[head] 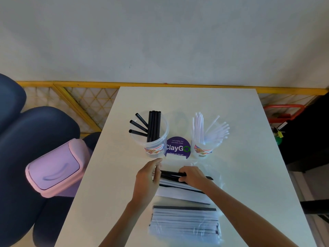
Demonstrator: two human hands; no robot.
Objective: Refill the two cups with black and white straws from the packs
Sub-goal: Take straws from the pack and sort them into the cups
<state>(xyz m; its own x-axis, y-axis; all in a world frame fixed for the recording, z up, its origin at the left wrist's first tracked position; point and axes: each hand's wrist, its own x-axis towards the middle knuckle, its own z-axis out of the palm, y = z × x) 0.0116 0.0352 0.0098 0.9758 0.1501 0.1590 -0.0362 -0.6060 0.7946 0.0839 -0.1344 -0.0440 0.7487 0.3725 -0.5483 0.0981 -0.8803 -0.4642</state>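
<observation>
a: how do the black straws (171, 174) look?
b: a slim matte bundle, over the open pack (185, 193), just before the left cup (153, 147).
a: the hands?
b: left hand (147, 177) sets straight fingers on its left end; right hand (192, 176) curls round it.
a: and its long axis?
b: left to right.

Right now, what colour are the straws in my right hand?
Black: the straws in the right hand, head view.

The single head-worn view looks forward and steeply down, close over the white table (249, 166) toward the wall.
</observation>
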